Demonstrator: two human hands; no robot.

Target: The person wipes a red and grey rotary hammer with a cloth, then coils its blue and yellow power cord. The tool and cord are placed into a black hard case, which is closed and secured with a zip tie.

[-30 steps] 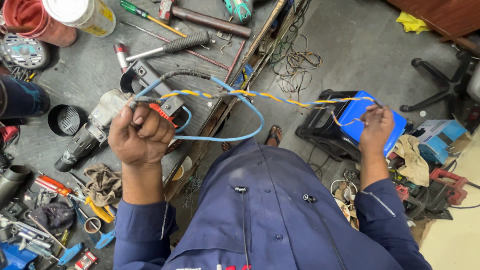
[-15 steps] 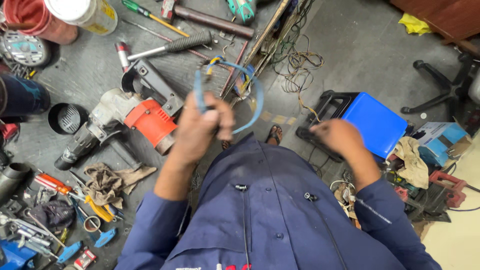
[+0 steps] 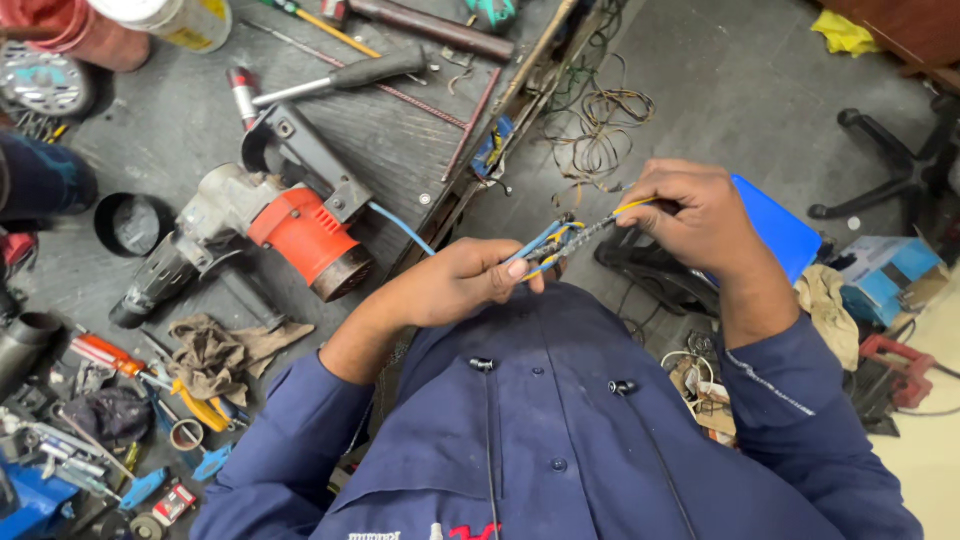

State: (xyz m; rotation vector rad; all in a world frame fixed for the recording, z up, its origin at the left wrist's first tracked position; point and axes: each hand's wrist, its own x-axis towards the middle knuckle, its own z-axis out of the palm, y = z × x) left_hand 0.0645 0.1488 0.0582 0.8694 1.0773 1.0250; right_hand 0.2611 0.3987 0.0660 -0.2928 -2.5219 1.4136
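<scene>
Seen from above, a person in blue coveralls pinches a twisted bundle of blue and yellow wires [image 3: 560,240] between both hands above the red angle grinder's [image 3: 262,235] worktop [image 3: 180,130]: left hand [image 3: 462,283] fingers closed on one end, right hand [image 3: 695,215] fingers gripping the other, just right of the grinder.

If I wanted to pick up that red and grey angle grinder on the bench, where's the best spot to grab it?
Grip the angle grinder around its grey neck, the narrow part between the fat red motor housing and the dark front end. It lies on its side, slanting from lower left to upper right, so come from above, fingers wrapped across the body. Probably avoid the black guard at its upper right.
</scene>
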